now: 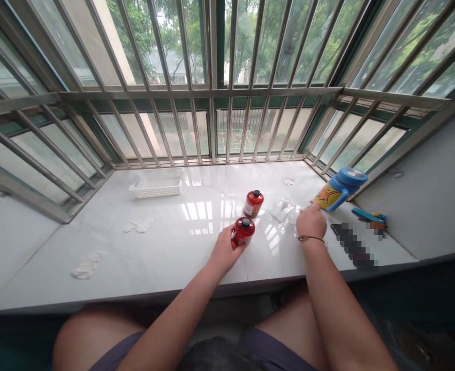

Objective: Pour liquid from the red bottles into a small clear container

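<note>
My left hand [227,248] is wrapped round a red see-through bottle [244,231] with a black cap, upright at the counter's middle. Just behind it stands a second red bottle [253,204], also black-capped, with a pale label on its side. Crumpled clear plastic [283,210] lies to the right of the bottles and reaches up to my right hand [311,221]. That hand is closed, its fingertips hidden, so I cannot make out what is in it. Beyond its knuckles is a tilted-looking blue and yellow mug [337,189] with a lid and handle.
On the glossy white counter [207,263] sit a white plastic basket [156,190] at the back left and white crumpled pieces [87,266] at the left. To the right are a blue and orange item [370,216] and a blurred-out dark object [354,247]. Metal bars [212,94] enclose the back and sides.
</note>
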